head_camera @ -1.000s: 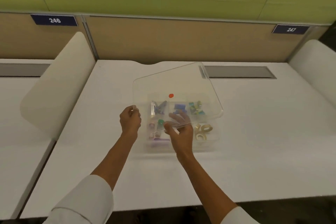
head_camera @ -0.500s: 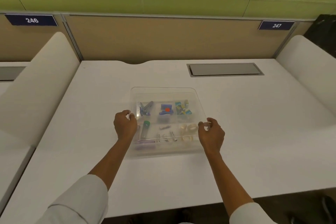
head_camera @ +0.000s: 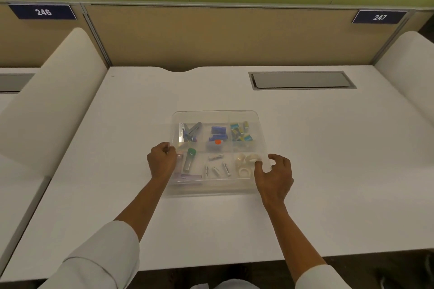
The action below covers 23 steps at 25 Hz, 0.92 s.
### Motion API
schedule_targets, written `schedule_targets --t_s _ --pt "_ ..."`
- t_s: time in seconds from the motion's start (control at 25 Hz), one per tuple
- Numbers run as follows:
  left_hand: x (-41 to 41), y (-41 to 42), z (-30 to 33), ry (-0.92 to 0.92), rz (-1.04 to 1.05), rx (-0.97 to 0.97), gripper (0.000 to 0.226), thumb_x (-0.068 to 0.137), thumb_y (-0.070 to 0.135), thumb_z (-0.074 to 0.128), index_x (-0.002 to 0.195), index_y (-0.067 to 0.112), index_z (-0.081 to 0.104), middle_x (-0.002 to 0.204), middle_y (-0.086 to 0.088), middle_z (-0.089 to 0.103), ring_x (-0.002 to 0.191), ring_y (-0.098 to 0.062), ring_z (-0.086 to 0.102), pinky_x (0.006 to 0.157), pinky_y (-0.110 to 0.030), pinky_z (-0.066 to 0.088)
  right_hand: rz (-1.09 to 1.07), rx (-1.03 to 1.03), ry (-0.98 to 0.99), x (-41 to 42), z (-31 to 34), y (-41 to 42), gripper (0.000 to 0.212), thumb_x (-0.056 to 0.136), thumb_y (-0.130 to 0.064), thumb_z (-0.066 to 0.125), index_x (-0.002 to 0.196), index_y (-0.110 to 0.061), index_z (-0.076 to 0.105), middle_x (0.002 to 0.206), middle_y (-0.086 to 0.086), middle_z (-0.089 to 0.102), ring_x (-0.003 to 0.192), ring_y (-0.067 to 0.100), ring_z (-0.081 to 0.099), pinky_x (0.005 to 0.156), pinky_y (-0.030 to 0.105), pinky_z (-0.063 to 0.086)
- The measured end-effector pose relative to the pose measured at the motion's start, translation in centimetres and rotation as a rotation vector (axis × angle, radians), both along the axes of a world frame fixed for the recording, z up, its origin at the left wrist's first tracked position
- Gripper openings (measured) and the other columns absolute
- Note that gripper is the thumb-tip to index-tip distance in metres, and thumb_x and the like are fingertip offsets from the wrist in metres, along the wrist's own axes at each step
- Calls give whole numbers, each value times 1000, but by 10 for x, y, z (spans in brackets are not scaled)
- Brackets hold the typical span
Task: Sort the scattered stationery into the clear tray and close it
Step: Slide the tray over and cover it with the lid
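The left hand [head_camera: 162,162] grips the left edge of the clear tray [head_camera: 216,191], fingers curled over the rim where the lid [head_camera: 216,116] meets it. The right hand [head_camera: 273,175] sits at the right edge with fingers loosely curled and thumb apart; whether the fingertips pinch the rim or only touch it cannot be told. The tray rests flat near the middle of the white desk [head_camera: 328,171], with the lid lying level over it. Six compartments show through the lid: a stapler [head_camera: 191,131] at the far left, blue boxes [head_camera: 218,132] at the far centre, coloured clips [head_camera: 240,132] at the far right, a green-capped tube [head_camera: 189,159] at the near left, small white pieces [head_camera: 217,166] at the near centre, and tape rolls [head_camera: 246,164] at the near right. No loose stationery shows on the desk, so sorting appears complete and only seating of the lid remains. Risks: uneven pressure from the two hands could leave one edge unlatched, since the clear lid makes a raised corner hard to detect. A tall item such as the stapler could hold the lid up. Pressing sideways rather than downward could slide the tray across the smooth desk.
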State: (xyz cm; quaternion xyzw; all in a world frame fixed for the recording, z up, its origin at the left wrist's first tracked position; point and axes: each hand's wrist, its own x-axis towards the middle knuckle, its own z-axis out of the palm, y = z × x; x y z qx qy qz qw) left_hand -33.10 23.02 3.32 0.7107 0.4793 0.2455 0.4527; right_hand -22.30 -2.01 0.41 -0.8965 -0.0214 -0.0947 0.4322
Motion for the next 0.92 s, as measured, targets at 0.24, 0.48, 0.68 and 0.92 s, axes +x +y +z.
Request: schedule_targets --t_s 0.24,0.48,0.68,0.92 --pt "7 14 -7 84 -70 50 51 87 24 69 131 3 54 128 -16 61 116 -33 58 99 -43 50 116 62 -25 21 6 1 51 74 -22 77 119 -14 55 124 4 54 106 28 60 87 49 54" --pt "37 27 9 184 -370 368 78 83 42 72 142 4 39 150 -15 38 141 -29 32 112 -42 32 424 -199 -11 75 29 34 61 88 -30 68 140 -7 44 143 13 50 133 30 44 100 39 44" --pt "57 38 -2 464 -625 476 100 80 72 35 152 5 16 162 -12 8 150 -26 3 121 -43 9 605 -484 91 113 19 64 78 98 -50 46 155 -4 17 165 13 15 152 30 13 119 51 27" --pt "54 39 -24 538 -637 541 108 76 82 17 153 6 12 163 -11 1 150 -24 -3 122 -43 8 583 -534 20 113 2 68 79 99 -55 37 154 -2 20 166 12 14 154 23 5 116 46 32"
